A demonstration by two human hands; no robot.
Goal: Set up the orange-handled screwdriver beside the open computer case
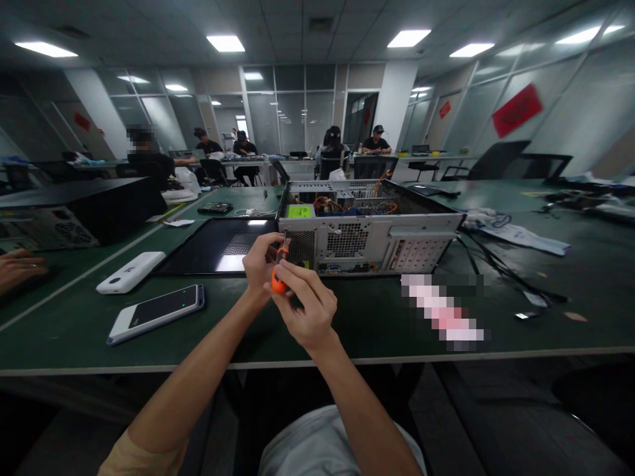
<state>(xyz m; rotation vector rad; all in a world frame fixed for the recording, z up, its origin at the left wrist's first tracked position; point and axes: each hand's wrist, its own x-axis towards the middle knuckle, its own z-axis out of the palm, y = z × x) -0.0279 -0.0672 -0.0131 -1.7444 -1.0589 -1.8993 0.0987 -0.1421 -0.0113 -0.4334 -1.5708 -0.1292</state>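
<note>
My right hand [310,304] is closed around the orange-and-black handle of a screwdriver [279,279], whose tip points up and away toward the computer case. My left hand [258,263] is at the tip end, fingers bent together by the shaft; what they pinch is too small to make out. Just beyond both hands lies the desktop computer case [322,237], on its side with its rear panel facing me. Its top side is open, showing cables and a power supply with a green label [300,211].
Left of the case lies a black side panel [203,246], with a white power bank [131,272] and a phone-like device [159,312] nearer me. Another computer case [74,211] and a co-worker's hand [20,268] are far left. Black cables [501,268] lie to the right.
</note>
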